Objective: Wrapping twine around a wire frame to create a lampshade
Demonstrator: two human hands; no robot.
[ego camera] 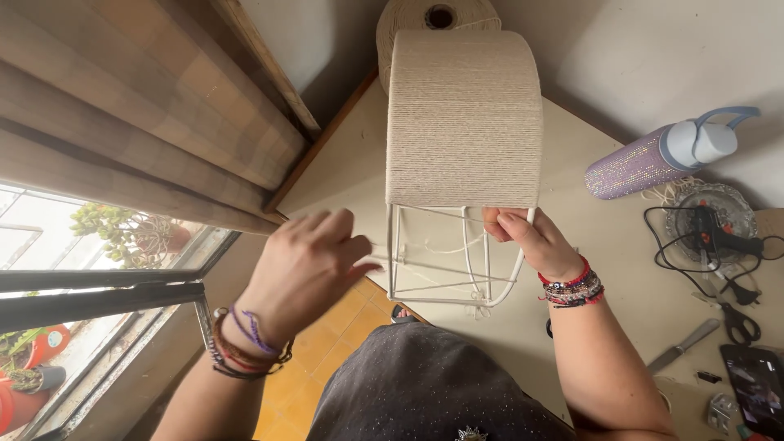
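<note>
While the right hand (523,238) pinches a white wire frame (451,255) at its rim, the left hand (306,265) draws a cord (377,249) sideways, fingers curled, apparently gripping it. Cream cord wraps the frame's far part, its long axis pointing away from the person, above the table (604,253). A spool (437,16) behind is mostly hidden; scissors (739,322) and a phone (755,380) sit near the right edge.
</note>
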